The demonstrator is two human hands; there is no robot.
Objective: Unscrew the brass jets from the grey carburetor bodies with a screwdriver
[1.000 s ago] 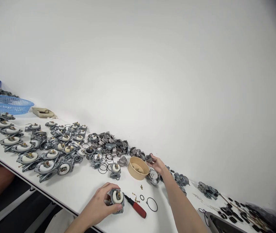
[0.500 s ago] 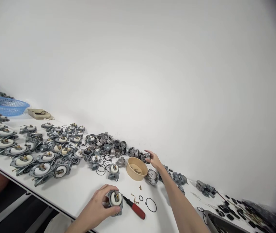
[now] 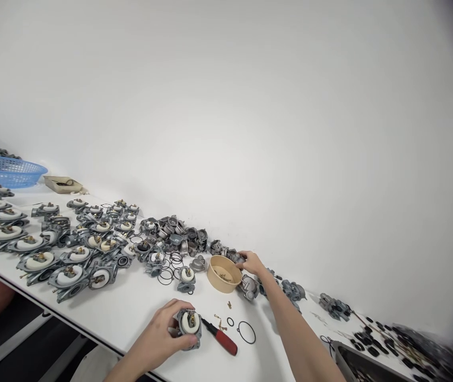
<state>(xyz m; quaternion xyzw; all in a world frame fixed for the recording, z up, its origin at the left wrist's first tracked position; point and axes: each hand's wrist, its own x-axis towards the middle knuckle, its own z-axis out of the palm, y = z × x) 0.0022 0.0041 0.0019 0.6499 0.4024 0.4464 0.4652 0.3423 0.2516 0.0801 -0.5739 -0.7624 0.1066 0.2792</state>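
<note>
My left hand (image 3: 163, 334) is closed around a carburetor body (image 3: 190, 323), its white ring-shaped float and brass parts facing up. My right hand (image 3: 252, 262) reaches past the tan paper bowl (image 3: 224, 275), which holds small brass pieces. Its fingers are bent together at the bowl's far right rim, by the grey metal parts (image 3: 230, 254) there; what they pinch, if anything, is hidden. A screwdriver (image 3: 225, 340) with a red handle lies just right of the carburetor body. Near it are small brass pieces (image 3: 220, 322), a small O-ring (image 3: 230, 321) and a large gasket ring (image 3: 246, 332).
Many carburetor bodies with white floats (image 3: 69, 276) cover the left of the white table. A heap of grey metal cups (image 3: 174, 233) lies along the wall. A blue basket (image 3: 7, 172) stands far left, and a grey bin (image 3: 354, 363) at lower right, near black rubber pieces (image 3: 369, 339).
My right hand has come down onto the parts behind the paper bowl, its fingers drawing together. My left hand keeps the carburetor body in the same place. The view has shifted slightly.
</note>
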